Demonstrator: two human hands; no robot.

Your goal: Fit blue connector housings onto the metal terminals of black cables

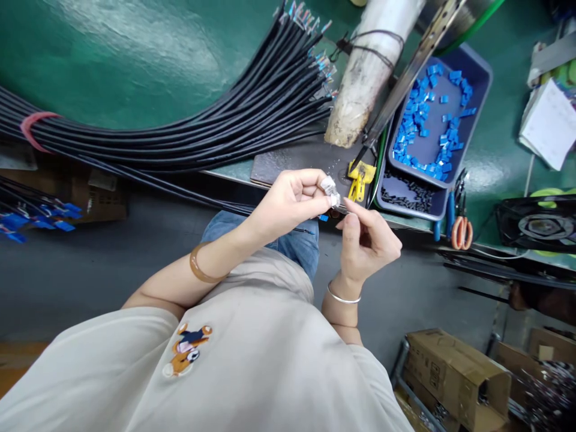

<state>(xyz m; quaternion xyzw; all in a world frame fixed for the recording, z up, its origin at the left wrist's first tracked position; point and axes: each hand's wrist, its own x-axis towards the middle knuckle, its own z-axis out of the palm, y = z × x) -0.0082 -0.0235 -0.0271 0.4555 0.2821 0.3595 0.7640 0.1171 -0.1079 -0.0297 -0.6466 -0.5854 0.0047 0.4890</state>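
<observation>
My left hand (290, 201) is closed in a pinch, its fingertips wrapped in pale tape, and grips the end of a thin black cable (234, 208) that runs off to the left. My right hand (366, 240) is closed too, its thumb and forefinger pressed against the same cable end, where a small blue piece (323, 217) shows just below the fingers. Both hands meet in front of the green bench's edge, above my lap.
A big bundle of black cables (189, 129) lies across the green bench (112, 66). A grey-blue tray (481, 75) with several blue connectors stands at the right, over a tray of black parts (407, 195). Pliers and scissors (459, 225), a yellow clamp (359, 178), cardboard boxes (454, 375) below.
</observation>
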